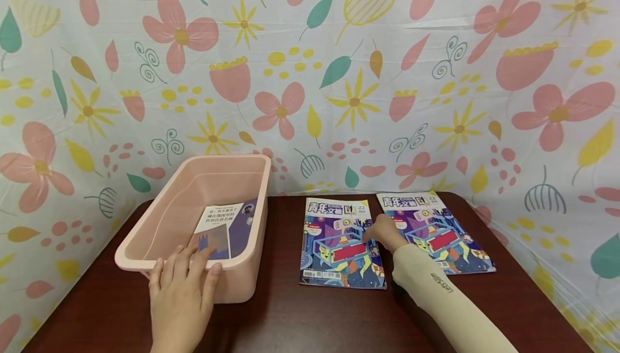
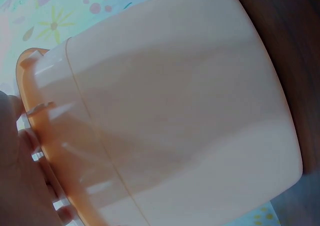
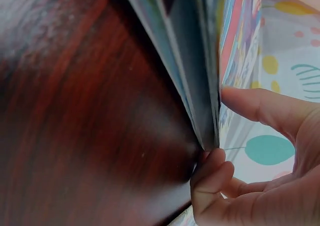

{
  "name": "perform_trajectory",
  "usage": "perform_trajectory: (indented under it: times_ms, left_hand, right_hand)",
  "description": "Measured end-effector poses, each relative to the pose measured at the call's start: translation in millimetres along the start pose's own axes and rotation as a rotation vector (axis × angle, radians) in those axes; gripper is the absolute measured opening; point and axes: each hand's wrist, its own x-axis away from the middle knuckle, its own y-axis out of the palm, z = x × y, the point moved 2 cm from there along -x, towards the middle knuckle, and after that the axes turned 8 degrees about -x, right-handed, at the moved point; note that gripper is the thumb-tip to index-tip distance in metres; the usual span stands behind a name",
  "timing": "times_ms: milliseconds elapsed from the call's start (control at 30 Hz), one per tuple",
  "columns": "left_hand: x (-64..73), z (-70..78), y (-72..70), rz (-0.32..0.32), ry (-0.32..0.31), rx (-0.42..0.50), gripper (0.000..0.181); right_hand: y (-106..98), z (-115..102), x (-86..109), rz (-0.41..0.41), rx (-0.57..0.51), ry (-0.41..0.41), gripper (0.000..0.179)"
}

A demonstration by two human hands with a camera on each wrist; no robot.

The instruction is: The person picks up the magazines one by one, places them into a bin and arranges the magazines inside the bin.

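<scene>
A pink plastic bin [image 1: 237, 286] stands at the left of the table. My left hand [image 1: 180, 288] rests on its near rim, fingers extended across the edge. In the left wrist view, the bin's outer wall [image 2: 170, 101] fills most of the picture. Inside lies a book [image 1: 222, 216] with a white and purple cover. To the right, my right hand [image 1: 386, 233] pinches the right edge of a colorful magazine [image 1: 339, 248]. The right wrist view has the thumb on its cover and curled fingers under its slightly fanned pages [image 3: 195, 76].
A second magazine [image 1: 433, 229] with the same cover design lies just right of the first, partly behind my right hand. Dark reddish-brown wood forms the table [image 1: 310, 320]. A flower-patterned cloth [image 1: 310, 73] hangs behind and along the sides.
</scene>
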Motion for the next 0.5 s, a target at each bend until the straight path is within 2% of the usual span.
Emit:
perform_trajectory:
  times_ms: [300,500]
  left_hand:
    - [-0.6,-0.8,0.7,-0.008,-0.008,-0.003,0.039]
    - [-0.1,-1.1,1.6,-0.015,-0.010,-0.006,0.040]
  right_hand:
    - [2.3,-4.9,-2.9,0.039,0.087,-0.029,0.062]
    - [4.6,-3.1,-5.4,0.016,0.026,0.024,0.069]
